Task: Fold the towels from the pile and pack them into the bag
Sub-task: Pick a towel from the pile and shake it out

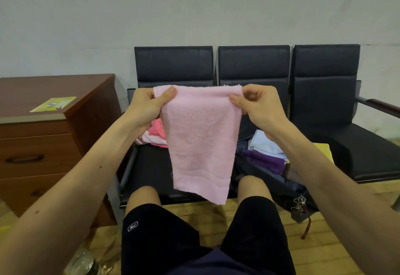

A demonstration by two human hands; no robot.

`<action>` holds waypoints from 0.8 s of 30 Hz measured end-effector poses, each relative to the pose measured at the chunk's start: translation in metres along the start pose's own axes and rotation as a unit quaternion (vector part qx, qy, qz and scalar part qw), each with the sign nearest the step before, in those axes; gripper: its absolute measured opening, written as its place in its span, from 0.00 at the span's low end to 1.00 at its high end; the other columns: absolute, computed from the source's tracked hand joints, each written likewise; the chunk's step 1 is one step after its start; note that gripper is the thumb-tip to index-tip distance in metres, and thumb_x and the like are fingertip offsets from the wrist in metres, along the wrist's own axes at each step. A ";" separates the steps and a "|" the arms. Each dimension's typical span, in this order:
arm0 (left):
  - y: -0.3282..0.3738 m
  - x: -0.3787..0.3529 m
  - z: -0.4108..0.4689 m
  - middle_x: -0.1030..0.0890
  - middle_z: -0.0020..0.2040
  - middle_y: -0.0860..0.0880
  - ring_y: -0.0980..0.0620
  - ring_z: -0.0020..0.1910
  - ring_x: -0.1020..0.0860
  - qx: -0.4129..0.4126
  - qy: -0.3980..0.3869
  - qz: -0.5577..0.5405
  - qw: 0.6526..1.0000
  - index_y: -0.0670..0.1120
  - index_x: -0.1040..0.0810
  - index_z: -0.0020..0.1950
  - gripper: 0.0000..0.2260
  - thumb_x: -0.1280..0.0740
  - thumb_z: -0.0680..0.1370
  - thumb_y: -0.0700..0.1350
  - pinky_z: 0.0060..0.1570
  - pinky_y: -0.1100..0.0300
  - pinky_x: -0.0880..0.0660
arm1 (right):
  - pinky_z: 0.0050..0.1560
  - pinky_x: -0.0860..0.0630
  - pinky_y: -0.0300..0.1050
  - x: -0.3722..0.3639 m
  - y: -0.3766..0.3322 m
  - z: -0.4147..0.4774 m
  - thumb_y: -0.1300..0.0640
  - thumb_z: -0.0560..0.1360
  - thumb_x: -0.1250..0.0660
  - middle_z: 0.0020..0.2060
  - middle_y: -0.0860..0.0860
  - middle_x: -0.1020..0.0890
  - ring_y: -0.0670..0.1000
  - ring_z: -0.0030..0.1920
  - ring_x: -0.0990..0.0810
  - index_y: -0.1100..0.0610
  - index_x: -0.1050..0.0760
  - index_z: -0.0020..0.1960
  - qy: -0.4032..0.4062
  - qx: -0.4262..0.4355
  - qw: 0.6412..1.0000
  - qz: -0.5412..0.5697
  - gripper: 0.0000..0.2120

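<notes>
A light pink towel [200, 142] hangs in the air in front of me, above a row of black seats. My left hand [149, 107] pinches its upper left corner and my right hand [258, 107] pinches its upper right corner. The towel droops down to knee height. Behind its left edge, a pile of pink and white towels [154, 135] lies on the left seat. To the right, a dark open bag [270, 179] rests on the middle seat with folded white towels [263, 142] and purple towels [267, 161] inside.
A three-seat black bench [324, 93] stands against the grey wall. A brown wooden drawer cabinet [43, 140] with a yellow leaflet [53, 104] on top stands at the left. My knees in black shorts are below the towel. A key ring [299, 203] dangles from the bag.
</notes>
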State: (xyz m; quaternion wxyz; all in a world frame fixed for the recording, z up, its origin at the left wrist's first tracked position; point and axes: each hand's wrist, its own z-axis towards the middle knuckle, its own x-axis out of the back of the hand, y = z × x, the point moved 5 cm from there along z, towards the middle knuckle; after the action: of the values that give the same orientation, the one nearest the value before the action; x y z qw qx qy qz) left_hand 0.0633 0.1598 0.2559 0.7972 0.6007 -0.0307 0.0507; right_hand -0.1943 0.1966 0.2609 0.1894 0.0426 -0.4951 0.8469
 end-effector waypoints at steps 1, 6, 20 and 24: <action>-0.001 0.000 0.000 0.15 0.34 0.57 0.62 0.33 0.18 -0.007 -0.004 0.011 1.000 0.45 0.18 0.42 0.09 0.30 0.79 0.48 0.32 0.67 0.24 | 0.42 0.20 0.43 0.001 0.002 0.000 0.59 0.75 0.28 0.42 0.55 0.15 0.47 0.39 0.20 0.62 0.17 0.47 0.004 0.003 1.000 -0.017 0.05; -0.003 -0.001 0.002 0.15 0.36 0.59 0.63 0.37 0.18 -0.027 -0.008 0.048 0.998 0.48 0.17 0.43 0.07 0.30 0.78 0.49 0.39 0.65 0.22 | 0.47 0.22 0.34 0.007 0.004 0.000 0.60 0.74 0.27 0.52 0.48 0.20 0.44 0.48 0.20 0.54 0.18 0.47 0.031 0.024 0.999 -0.026 0.03; 0.008 -0.023 -0.023 0.14 0.49 0.57 0.58 0.49 0.16 -0.102 -0.043 0.007 0.994 0.54 0.19 0.53 0.09 0.39 0.83 0.50 0.47 0.63 0.21 | 0.44 0.19 0.41 0.011 0.019 -0.016 0.60 0.74 0.27 0.43 0.48 0.13 0.47 0.45 0.14 0.54 0.18 0.49 0.054 -0.053 0.989 0.127 0.05; 0.013 -0.037 -0.029 0.17 0.55 0.59 0.60 0.53 0.18 -0.096 -0.134 0.011 0.986 0.58 0.24 0.60 0.10 0.31 0.79 0.49 0.47 0.66 0.22 | 0.46 0.19 0.43 0.010 0.017 -0.024 0.59 0.75 0.28 0.47 0.51 0.14 0.50 0.48 0.15 0.56 0.19 0.53 0.044 -0.070 0.981 0.178 0.07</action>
State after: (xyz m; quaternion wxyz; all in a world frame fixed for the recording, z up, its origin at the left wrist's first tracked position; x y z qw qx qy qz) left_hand 0.0244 0.1897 0.2559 0.8392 0.5227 -0.1481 -0.0246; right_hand -0.2069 0.2127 0.2378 0.0599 -0.0968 -0.5437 0.8315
